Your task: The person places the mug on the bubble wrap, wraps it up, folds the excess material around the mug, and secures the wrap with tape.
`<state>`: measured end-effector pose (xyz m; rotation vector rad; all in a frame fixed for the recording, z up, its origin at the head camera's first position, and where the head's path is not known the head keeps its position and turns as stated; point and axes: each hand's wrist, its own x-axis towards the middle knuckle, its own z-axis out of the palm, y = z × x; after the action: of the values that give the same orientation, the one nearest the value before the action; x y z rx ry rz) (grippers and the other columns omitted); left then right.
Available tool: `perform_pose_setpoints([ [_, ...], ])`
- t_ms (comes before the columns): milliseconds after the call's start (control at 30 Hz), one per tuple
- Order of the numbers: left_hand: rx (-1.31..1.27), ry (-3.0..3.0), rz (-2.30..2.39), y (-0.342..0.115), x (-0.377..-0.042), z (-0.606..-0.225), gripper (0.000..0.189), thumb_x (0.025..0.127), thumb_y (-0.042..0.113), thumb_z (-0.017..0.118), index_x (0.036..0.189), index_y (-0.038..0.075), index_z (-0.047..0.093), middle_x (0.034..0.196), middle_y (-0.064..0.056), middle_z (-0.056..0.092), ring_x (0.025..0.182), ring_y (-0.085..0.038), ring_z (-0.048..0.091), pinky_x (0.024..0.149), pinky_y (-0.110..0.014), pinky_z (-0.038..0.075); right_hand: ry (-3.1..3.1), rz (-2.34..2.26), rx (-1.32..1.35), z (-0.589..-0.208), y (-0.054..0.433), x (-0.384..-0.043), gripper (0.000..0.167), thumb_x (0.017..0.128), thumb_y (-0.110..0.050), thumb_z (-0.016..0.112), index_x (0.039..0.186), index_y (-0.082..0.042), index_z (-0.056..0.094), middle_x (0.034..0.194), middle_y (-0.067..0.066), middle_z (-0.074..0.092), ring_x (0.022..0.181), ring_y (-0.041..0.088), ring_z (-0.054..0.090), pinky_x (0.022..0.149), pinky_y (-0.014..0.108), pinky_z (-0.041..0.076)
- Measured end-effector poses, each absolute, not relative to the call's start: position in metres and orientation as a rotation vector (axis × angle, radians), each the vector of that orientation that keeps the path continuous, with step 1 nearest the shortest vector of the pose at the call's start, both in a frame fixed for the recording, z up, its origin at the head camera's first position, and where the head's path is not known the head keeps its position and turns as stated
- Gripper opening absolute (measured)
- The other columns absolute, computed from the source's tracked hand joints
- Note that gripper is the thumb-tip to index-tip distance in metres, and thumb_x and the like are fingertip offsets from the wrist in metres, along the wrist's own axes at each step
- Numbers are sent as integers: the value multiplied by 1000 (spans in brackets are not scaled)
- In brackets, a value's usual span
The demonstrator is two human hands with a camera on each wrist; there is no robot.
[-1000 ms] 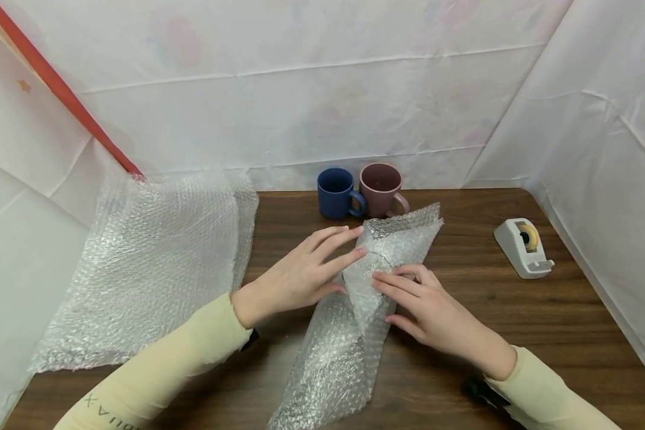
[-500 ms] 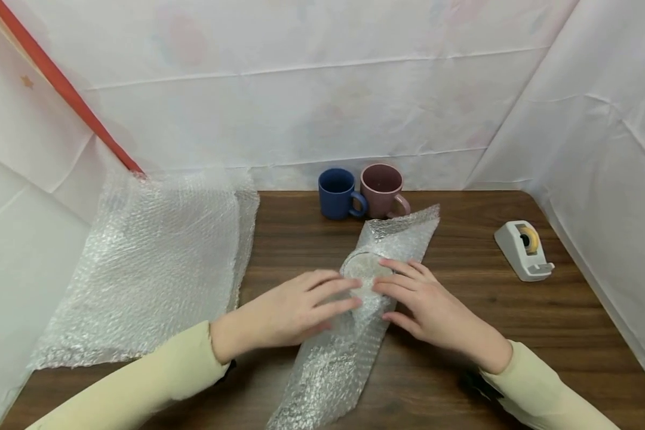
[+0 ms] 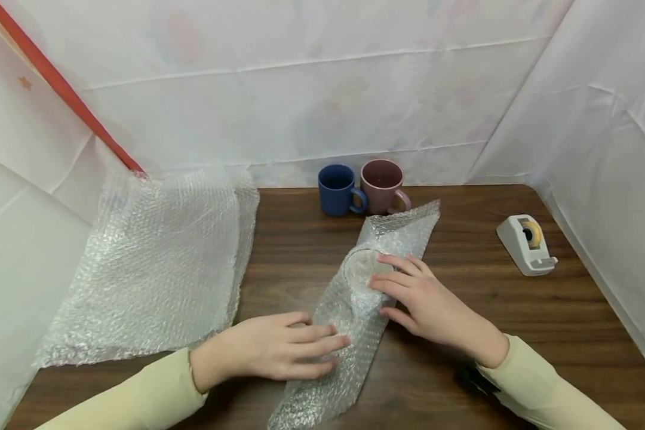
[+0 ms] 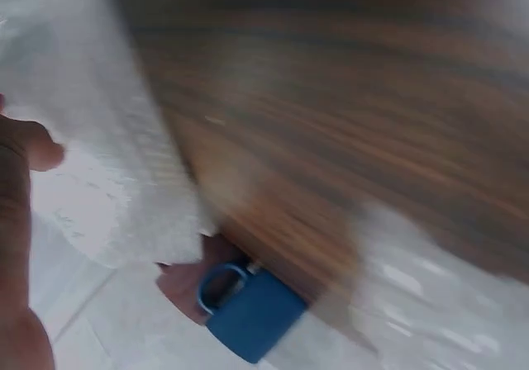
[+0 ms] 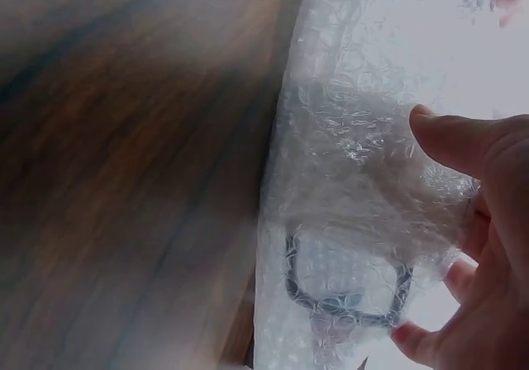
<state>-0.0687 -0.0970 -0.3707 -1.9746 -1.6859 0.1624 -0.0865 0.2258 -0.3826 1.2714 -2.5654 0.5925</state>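
Note:
A strip of bubble wrap (image 3: 328, 382) lies slantwise on the table, around a round, cup-like thing (image 3: 364, 267) whose circular rim shows through the plastic. My left hand (image 3: 279, 349) lies over the near part of the strip, fingers spread, not gripping. My right hand (image 3: 424, 298) rests on the wrapped thing, with fingers over its right rim and the thumb against its near right side. In the right wrist view, a dark rounded-square outline (image 5: 343, 308) shows through the wrap; what it belongs to is unclear. The left wrist view is blurred.
A blue mug (image 3: 337, 191) and a dusky pink mug (image 3: 381, 186) stand side by side at the table's back edge. Large bubble wrap sheets (image 3: 156, 275) lie at left. At right is a white tape dispenser (image 3: 527, 245). White cloth (image 3: 301, 101) hangs behind.
My left hand has moved from the top of the wrapped thing toward me, down the strip. The overlying wrap looks flatter, and the round rim shows more plainly. My right hand has barely moved.

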Motion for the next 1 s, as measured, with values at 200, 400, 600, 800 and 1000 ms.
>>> perform_pose_setpoints([
  [200,-1988,-1629,300,-109,-65,-383,29,104,24,39,112,29,67,149,-7,48,127,-17,51,89,-31,48,-2574,582,1265,-383,221,-87,40,84,-23,81,121,-15,67,127,-1,63,141,26,36,105,62,32],
  [400,-2001,-1798,212,-114,-67,-382,21,100,26,45,95,27,65,152,-10,45,132,-23,48,98,-36,47,-2623,576,1231,-386,220,-84,38,89,-23,75,123,-14,64,130,0,58,145,26,29,107,69,25],
  [600,-1945,-1930,-291,-113,-78,-380,15,94,24,67,81,19,61,140,-9,56,124,-25,54,95,-39,48,-2637,574,1215,-388,218,-83,38,90,-22,74,125,-14,62,131,0,56,146,26,26,108,71,23],
  [800,-1809,-1936,-583,-109,-85,-376,24,96,29,66,77,17,58,124,-4,67,114,-24,61,89,-39,50,-2655,581,1200,-386,216,-81,39,89,-21,75,125,-14,62,131,0,55,147,26,24,108,72,22],
  [1000,-1590,-2011,-790,-107,-97,-364,24,96,25,64,75,15,58,105,1,72,104,-23,66,88,-39,50,-2687,556,1197,-379,211,-74,45,88,-24,77,128,-14,61,130,0,55,146,28,25,108,67,24],
])
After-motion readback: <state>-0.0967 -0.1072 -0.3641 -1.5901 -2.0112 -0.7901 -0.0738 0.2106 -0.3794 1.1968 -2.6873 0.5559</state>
